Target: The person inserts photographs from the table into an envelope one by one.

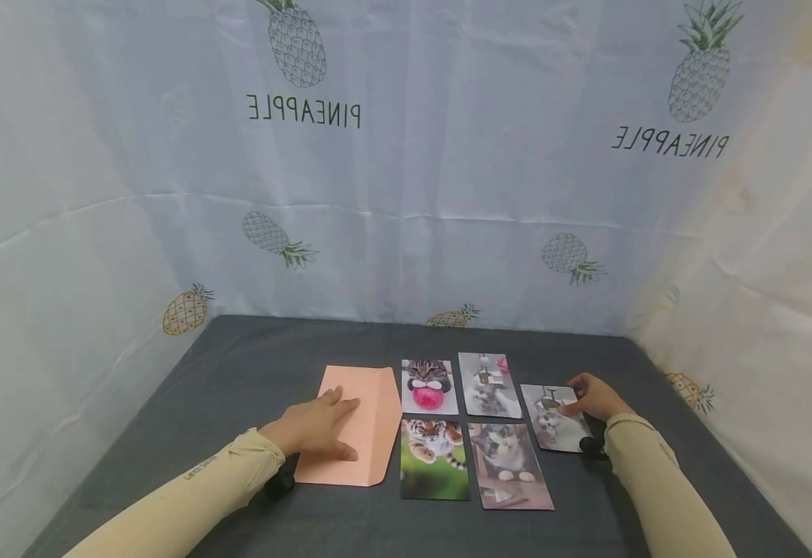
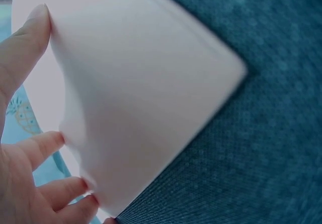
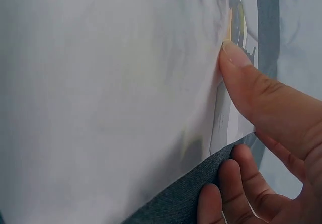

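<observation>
My left hand (image 1: 317,426) rests with spread fingers on a pale orange paper envelope (image 1: 380,418). In the left wrist view, thumb and fingertips lie against the envelope (image 2: 151,93), which looks whitish there. At the right, my right hand (image 1: 601,397) pinches the right side of a grey-and-white kitten photo card (image 1: 548,425). Its thumb (image 3: 246,78) lies on the card's face in the right wrist view, while the index finger goes behind the edge. The other fingers are curled beyond that edge.
Between the hands lie a tabby cat card (image 1: 425,381), a pale kitten card (image 1: 479,368), a tiger cub card (image 1: 434,477) and a grey kitten card (image 1: 507,453). They sit on a dark cloth-covered table (image 1: 273,341). A pineapple-print curtain (image 1: 413,178) surrounds its back and sides.
</observation>
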`<act>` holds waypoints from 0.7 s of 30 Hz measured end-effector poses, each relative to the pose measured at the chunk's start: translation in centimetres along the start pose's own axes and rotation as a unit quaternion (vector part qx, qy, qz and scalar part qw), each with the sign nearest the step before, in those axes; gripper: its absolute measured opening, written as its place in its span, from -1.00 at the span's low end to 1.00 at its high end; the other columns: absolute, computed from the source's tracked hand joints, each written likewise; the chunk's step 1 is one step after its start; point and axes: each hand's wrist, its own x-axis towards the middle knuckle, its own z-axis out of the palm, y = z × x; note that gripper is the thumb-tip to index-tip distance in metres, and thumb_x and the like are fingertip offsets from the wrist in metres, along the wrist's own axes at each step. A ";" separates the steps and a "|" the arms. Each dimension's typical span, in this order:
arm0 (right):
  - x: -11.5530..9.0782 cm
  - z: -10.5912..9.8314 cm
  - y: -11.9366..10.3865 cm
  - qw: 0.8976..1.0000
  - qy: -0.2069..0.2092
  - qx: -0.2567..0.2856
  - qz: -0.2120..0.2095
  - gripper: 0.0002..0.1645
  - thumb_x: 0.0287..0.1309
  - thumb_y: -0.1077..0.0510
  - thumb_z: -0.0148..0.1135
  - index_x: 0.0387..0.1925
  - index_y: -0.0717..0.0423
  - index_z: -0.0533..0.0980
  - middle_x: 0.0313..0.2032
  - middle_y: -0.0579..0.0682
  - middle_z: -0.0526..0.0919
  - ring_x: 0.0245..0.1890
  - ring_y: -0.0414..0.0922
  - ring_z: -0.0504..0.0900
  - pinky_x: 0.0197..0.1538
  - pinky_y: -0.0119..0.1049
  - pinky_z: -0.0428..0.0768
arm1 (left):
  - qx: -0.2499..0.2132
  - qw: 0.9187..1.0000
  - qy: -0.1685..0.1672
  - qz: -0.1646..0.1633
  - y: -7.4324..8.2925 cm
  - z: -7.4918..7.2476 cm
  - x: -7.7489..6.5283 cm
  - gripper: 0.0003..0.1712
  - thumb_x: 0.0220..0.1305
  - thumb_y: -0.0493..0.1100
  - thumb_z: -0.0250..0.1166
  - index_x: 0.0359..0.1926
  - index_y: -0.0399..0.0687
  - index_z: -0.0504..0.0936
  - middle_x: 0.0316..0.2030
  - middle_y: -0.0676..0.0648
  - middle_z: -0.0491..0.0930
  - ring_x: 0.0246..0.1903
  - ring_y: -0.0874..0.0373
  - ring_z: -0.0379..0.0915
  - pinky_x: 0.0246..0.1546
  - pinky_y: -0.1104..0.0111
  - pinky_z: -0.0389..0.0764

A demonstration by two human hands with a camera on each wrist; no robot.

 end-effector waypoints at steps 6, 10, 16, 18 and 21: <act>-0.2 0.3 0.4 1.000 0.010 0.019 -0.003 -0.15 -0.12 0.16 0.53 0.10 0.42 0.24 -0.23 0.30 0.47 -0.27 0.11 0.46 -0.21 -0.03 0.47 | 0.002 1.000 0.000 -0.003 0.0 0.2 0.2 0.08 -0.12 0.40 0.43 0.41 0.11 0.31 0.45 -0.24 0.13 0.42 -0.15 0.10 0.12 -0.16 0.39; -0.5 0.4 0.6 0.999 0.017 0.028 -0.013 -0.20 -0.09 0.21 0.49 0.09 0.37 0.22 -0.37 0.14 0.39 -0.38 0.00 0.37 -0.32 -0.16 0.35 | 0.007 1.000 0.001 -0.003 -0.1 0.3 0.3 0.08 -0.12 0.40 0.42 0.41 0.12 0.31 0.45 -0.23 0.13 0.42 -0.14 0.11 0.12 -0.15 0.40; -1.2 -0.2 0.4 0.998 0.043 0.023 -0.036 -0.27 -0.03 0.29 0.42 0.13 0.31 0.23 -0.35 0.16 0.43 -0.42 -0.02 0.41 -0.38 -0.21 0.41 | 0.006 1.000 -0.001 -0.003 -0.1 0.4 0.4 0.08 -0.12 0.40 0.43 0.41 0.12 0.31 0.45 -0.24 0.13 0.43 -0.14 0.09 0.14 -0.14 0.39; -1.5 -0.7 0.1 0.997 0.052 0.027 -0.043 -0.27 0.00 0.30 0.40 0.16 0.30 0.24 -0.27 0.25 0.47 -0.38 0.02 0.48 -0.37 -0.17 0.47 | 0.005 1.000 -0.002 -0.005 -0.1 0.3 0.4 0.09 -0.12 0.40 0.43 0.41 0.11 0.30 0.45 -0.24 0.13 0.43 -0.14 0.08 0.15 -0.14 0.38; -2.2 -1.6 -0.5 0.996 0.061 0.034 -0.060 -0.26 0.05 0.27 0.38 0.22 0.30 0.25 -0.11 0.40 0.48 -0.24 0.15 0.54 -0.30 -0.10 0.53 | 0.004 1.000 -0.002 -0.007 -0.2 0.3 0.3 0.09 -0.12 0.40 0.43 0.42 0.11 0.30 0.45 -0.23 0.12 0.43 -0.15 0.08 0.16 -0.15 0.37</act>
